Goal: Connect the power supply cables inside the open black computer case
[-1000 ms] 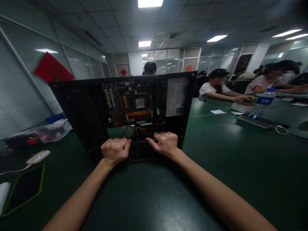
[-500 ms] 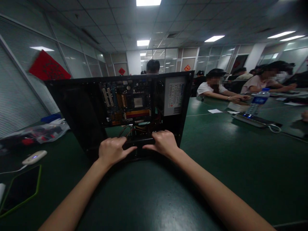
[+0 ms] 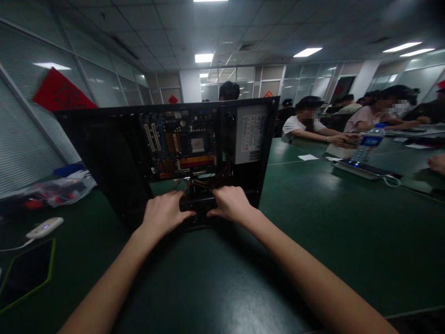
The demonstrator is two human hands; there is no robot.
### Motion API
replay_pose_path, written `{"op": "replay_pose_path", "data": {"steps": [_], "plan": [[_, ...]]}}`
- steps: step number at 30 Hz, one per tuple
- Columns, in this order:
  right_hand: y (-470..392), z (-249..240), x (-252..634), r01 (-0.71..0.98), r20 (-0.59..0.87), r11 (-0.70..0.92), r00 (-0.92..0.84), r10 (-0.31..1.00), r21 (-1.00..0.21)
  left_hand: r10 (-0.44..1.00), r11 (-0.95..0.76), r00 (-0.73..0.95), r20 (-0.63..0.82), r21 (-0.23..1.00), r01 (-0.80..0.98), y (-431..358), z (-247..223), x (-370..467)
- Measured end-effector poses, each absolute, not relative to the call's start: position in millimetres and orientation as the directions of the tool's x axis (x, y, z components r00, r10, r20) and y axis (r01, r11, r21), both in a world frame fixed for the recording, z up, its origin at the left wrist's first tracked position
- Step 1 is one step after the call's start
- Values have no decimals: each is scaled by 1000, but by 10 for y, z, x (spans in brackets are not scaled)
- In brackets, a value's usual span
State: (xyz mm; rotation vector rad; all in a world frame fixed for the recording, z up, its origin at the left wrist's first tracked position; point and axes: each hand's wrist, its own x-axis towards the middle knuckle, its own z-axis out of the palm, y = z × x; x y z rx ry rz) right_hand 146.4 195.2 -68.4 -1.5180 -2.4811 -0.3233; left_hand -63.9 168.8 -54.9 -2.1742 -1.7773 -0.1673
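An open black computer case stands up on the green table, its inside facing me. My left hand grips the case's lower frame bar, fingers over the top and thumb pointing right. Close beside it my right hand holds the same bar, its thumb pointing left. Within the case sit a motherboard and, at upper right, a silver power supply. Loose cables hang just above my hands. The fingertips are hidden behind the bar.
At left lie a green-edged phone, a white device with a cable and a plastic bag. To the right, a water bottle stands on a dark flat device. Several people sit farther back.
My view has shifted slightly, so the case and table things appear a little further left and higher. Both hands keep their grip on the bar; the right hand sits slightly further left.
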Motion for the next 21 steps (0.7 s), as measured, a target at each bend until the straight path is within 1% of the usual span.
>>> {"op": "replay_pose_path", "data": {"steps": [2, 4, 13, 17, 19, 21], "plan": [[1951, -675, 1445, 889, 291, 452, -451, 844, 67, 950, -148, 186, 250, -163, 975, 1692, -530, -623], [1954, -675, 1429, 895, 288, 439, -441, 850, 73, 958, -127, 161, 239, -150, 980, 1684, -526, -613], [1949, -668, 1397, 924, 261, 380, -375, 889, 33, 936, -83, 115, 332, -111, 990, 1635, -616, -608], [1947, -670, 1402, 927, 286, 369, -370, 884, 59, 899, -126, 168, 404, -128, 984, 1657, -665, -658], [1948, -695, 1410, 917, 306, 391, -396, 866, 80, 872, -184, 238, 427, -165, 969, 1675, -680, -687], [1952, -748, 1413, 907, 359, 415, -413, 837, 78, 844, -209, 279, 457, -199, 957, 1699, -706, -710]]}}
